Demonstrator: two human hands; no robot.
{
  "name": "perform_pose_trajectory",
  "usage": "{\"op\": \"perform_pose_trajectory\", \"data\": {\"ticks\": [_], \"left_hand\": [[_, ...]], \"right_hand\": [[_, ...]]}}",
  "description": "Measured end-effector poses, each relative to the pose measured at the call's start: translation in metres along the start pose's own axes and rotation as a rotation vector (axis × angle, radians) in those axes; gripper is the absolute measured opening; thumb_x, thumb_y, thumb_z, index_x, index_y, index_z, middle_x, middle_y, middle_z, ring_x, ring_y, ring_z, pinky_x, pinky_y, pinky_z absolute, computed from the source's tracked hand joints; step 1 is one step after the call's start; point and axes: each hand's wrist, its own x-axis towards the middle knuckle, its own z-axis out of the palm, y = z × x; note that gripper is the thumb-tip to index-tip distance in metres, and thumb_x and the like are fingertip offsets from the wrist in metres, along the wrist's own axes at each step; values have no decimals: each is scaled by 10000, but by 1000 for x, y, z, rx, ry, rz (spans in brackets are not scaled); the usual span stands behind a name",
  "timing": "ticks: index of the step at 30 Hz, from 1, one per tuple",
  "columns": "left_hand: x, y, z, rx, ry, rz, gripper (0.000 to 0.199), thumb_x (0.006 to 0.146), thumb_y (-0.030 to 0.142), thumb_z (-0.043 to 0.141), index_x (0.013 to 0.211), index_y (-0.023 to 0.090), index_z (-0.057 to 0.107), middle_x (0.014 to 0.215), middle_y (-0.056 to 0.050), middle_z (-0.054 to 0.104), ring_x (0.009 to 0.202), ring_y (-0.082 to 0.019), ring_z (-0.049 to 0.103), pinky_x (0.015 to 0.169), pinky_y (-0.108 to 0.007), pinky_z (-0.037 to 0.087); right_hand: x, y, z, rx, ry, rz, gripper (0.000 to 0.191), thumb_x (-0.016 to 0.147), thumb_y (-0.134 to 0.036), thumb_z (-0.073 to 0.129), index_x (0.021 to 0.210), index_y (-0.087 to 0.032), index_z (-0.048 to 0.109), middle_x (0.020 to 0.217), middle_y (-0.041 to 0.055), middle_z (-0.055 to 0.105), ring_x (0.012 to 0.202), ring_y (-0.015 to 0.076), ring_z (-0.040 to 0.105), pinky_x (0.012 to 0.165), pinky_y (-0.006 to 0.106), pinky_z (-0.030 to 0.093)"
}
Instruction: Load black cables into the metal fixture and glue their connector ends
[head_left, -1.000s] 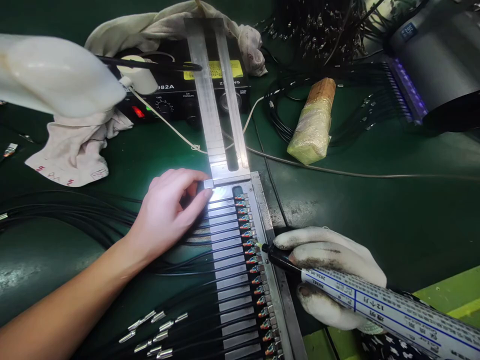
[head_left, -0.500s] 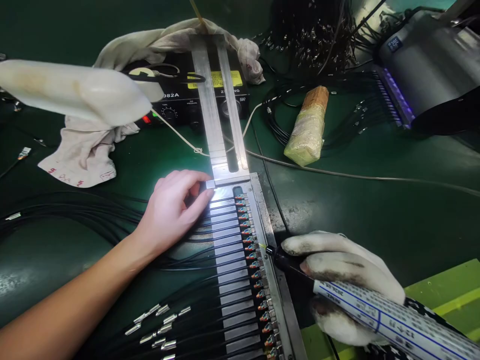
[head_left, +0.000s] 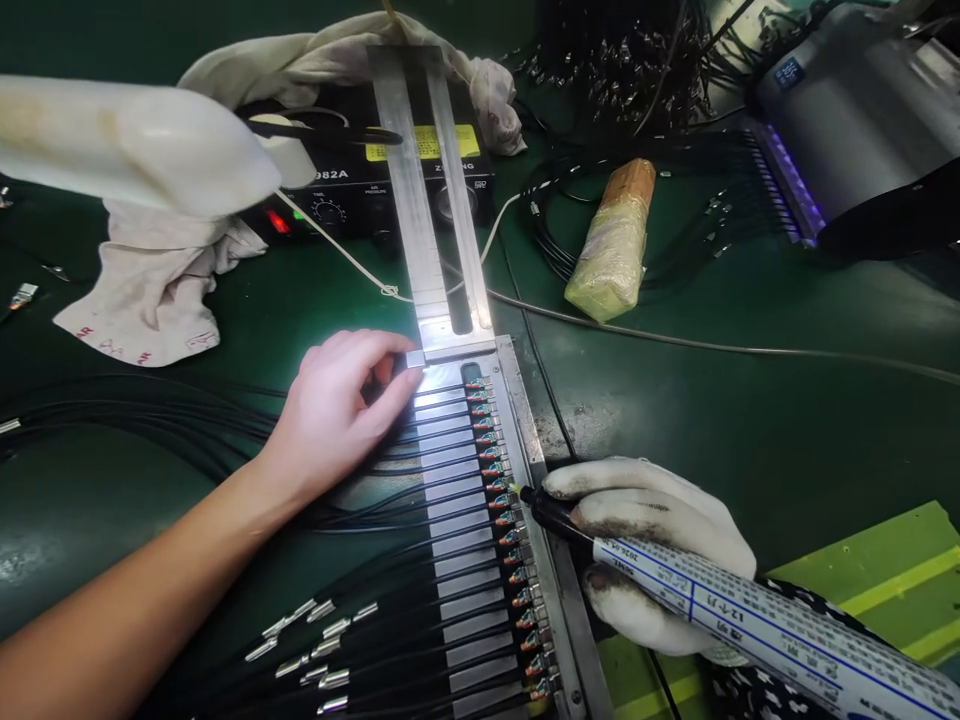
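My left hand [head_left: 337, 410], bare, pinches a small metal tab at the upper left corner of the metal jig [head_left: 454, 480] between thumb and forefinger. Across the jig lies a row of black cables [head_left: 450, 518], their stripped ends with coloured wires and metal connectors [head_left: 496, 486] lined up along its right side. In a stained white glove, my right hand [head_left: 660, 545] is wrapped round a printed glue tube [head_left: 720, 600] with a black nozzle. The thin yellowish nozzle tip is at one connector in the upper half of the row; whether it touches cannot be made out.
A black control box [head_left: 330, 190] stands behind, under a long slotted metal plate [head_left: 427, 220] and a white cloth [head_left: 300, 60]. A white lamp-like arm [head_left: 142, 145] juts in at left. A wrapped block [head_left: 611, 240], a grey machine with purple light [head_left: 847, 120] and a green tray [head_left: 885, 590] are at right.
My right hand and the glue tube have moved left, bringing the nozzle tip closer to the connectors. My left hand keeps its pinch on the jig. The whole view has shifted slightly.
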Motion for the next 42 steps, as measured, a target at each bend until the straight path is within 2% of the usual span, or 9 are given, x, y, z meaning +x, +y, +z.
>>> {"op": "perform_pose_trajectory", "data": {"ticks": [13,20,28,35,42], "left_hand": [[1,2,1,-1,7,-17,265,905,428,540,1034,214,629,795,-14,565,774,-192,520,616,-292,397],[2,0,2,22,24,23,223,905,383,552,1003,203,638,776,-1,573,748,-175,515,657,-300,401],[2,1,2,24,30,22,239,901,396,550,1002,199,641,780,-5,575,750,-180,522,660,-305,407],[1,-1,2,21,32,16,239,902,404,554,1014,210,638,784,-4,575,753,-179,524,634,-292,401],[2,-1,3,6,32,23,240,901,408,555,1006,209,639,775,-2,572,748,-178,525,649,-298,412]], "right_hand": [[0,-2,-1,35,11,16,190,775,-237,670,953,-172,657,951,98,753,870,229,747,752,326,641],[-2,0,0,48,17,-26,192,786,-248,680,941,-137,663,942,111,749,885,222,743,759,319,639],[-2,-2,-1,18,28,-15,168,797,-268,679,914,-150,658,925,110,754,859,226,744,715,333,642],[2,-2,-1,26,17,-27,152,793,-218,660,914,-126,661,901,123,753,859,212,746,724,298,642],[2,-2,-1,20,13,2,159,799,-233,663,922,-133,664,938,118,751,872,218,742,733,316,645]]}}
